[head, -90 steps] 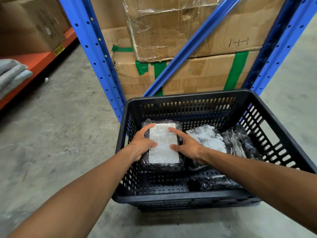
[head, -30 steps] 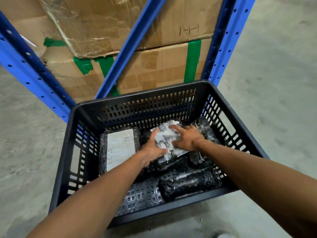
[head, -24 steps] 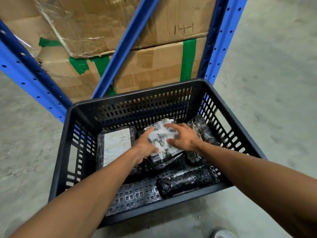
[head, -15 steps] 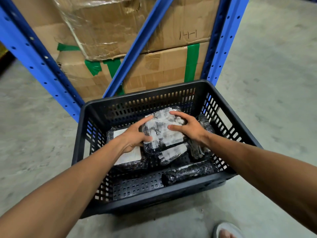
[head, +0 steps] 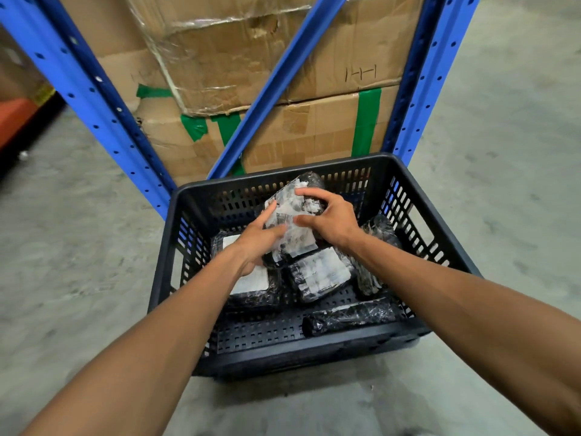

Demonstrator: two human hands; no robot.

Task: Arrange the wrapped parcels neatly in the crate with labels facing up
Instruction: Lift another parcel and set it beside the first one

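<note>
Concrete warehouse floor; both hands, left hand [head: 257, 243] and right hand [head: 330, 220], fingers closed on a wrapped parcel [head: 290, 220] above the black crate [head: 440, 221]; lay it flat, label up.

Glossy, crinkled black plastic film wraps the parcels [head: 316, 273]; the crate [head: 418, 190] is matt perforated plastic, the floor [head: 503, 152] rough concrete.

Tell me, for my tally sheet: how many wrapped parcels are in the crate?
5: one held, one left, one middle, one right, one roll in front. Others may be hidden.
</note>
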